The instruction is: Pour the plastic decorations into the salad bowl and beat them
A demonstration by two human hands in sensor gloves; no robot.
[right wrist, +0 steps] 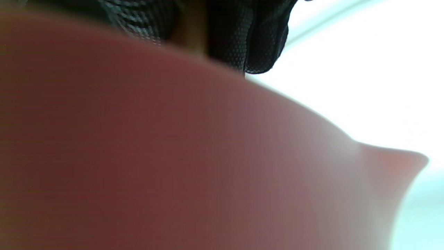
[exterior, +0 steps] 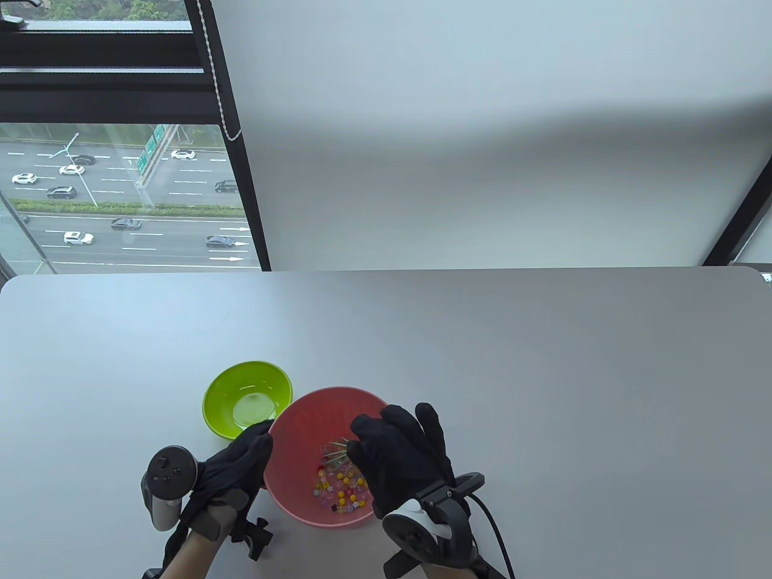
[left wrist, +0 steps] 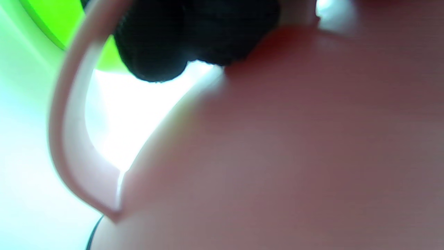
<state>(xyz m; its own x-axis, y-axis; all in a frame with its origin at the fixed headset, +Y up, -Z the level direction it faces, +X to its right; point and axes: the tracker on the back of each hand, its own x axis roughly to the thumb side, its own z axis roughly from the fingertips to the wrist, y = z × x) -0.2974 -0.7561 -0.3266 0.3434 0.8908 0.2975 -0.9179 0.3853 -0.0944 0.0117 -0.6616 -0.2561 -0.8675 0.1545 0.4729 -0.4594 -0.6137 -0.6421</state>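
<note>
Trackers ride nearest the bottom edge of the table view, one strapped to the back of each black-gloved hand, a cable trailing off the right one. The right hand [exterior: 401, 464] hangs over the pink salad bowl [exterior: 301, 422], fingers curled down around a metal whisk [exterior: 335, 453] whose wires dip toward the bowl's floor; the handle is hidden under the glove. The left hand [exterior: 232, 476] sits at the bowl's left rim, fingers curled over the edge and gripping it. In the left wrist view those dark fingertips [left wrist: 180, 41] press on the smooth pink rim [left wrist: 69, 139], all of it blurred and close. The right wrist view is mostly filled by the pink outer wall [right wrist: 173, 156], with mesh-textured glove fingers [right wrist: 249, 41] poking above it.

Inside the bowl, the plastic decorations [exterior: 341, 488] lie in a loose heap on the near side of the floor: small round beads, yellow, pink and clear. The bowl is glossy plastic, round, with a flared lip.

Just beyond, touching or nearly touching the pink rim, sits a lime-green bowl [exterior: 226, 416], smaller, shiny. Both rest on a pale grey table [exterior: 543, 374] with rounded corners. Farther back, a white wall, and at left a dark-framed window [exterior: 120, 181] over a road with cars.
</note>
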